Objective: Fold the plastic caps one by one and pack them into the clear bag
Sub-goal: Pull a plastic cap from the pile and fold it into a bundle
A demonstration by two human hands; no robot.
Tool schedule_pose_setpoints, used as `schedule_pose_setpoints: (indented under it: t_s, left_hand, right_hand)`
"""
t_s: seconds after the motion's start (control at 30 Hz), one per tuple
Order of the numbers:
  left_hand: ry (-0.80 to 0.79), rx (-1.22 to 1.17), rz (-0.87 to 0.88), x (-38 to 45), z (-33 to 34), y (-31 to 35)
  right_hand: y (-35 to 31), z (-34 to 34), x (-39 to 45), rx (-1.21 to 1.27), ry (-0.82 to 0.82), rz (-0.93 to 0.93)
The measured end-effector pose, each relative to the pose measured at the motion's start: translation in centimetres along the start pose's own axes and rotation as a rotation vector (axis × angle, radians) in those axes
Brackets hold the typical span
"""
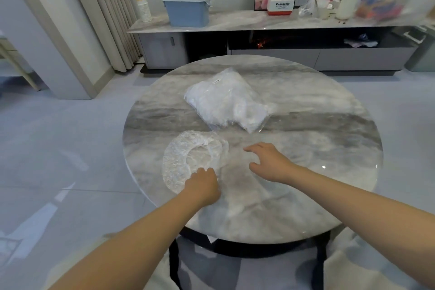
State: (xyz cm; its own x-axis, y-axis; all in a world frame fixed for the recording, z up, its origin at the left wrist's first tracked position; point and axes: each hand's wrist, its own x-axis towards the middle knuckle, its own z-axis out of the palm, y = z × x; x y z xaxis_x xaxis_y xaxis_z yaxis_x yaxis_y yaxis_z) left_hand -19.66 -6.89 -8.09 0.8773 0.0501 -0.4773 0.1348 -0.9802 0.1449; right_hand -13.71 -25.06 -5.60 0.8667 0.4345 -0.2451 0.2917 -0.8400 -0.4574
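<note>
A crinkled clear plastic cap point(179, 160) lies spread in a ring on the left part of the round marble table point(317, 129). My left hand point(202, 186) sits at the cap's near right edge with its fingers curled on the plastic. My right hand point(270, 162) hovers just right of the cap, fingers relaxed and pointing left, holding nothing. Behind them lies the clear bag point(226, 101), stuffed with white folded caps, its open end toward me.
The table's near edge is close to my body, with dark chair frames point(174, 263) under it. Beyond the table stands a long low cabinet point(259, 23) carrying a blue lidded box point(187, 8), paper cups, a paper roll and bags.
</note>
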Motion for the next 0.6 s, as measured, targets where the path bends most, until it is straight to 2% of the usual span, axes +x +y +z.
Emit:
schedule_pose_setpoints:
  t_s: [0.17,0.37,0.6]
  left_hand:
    - [0.077,0.069,0.114,-1.0,1.8,-0.1]
    - [0.131,0.055,0.276,-1.5,3.9,0.9]
    - [0.327,0.152,0.368,-0.5,4.4,1.3]
  right_hand:
    - [0.7,1.0,-1.7,-0.051,-0.151,0.032]
    - [1.3,1.2,-2.7,-0.083,-0.183,0.027]
    - [1.2,2.0,-3.1,-0.089,-0.186,-0.027]
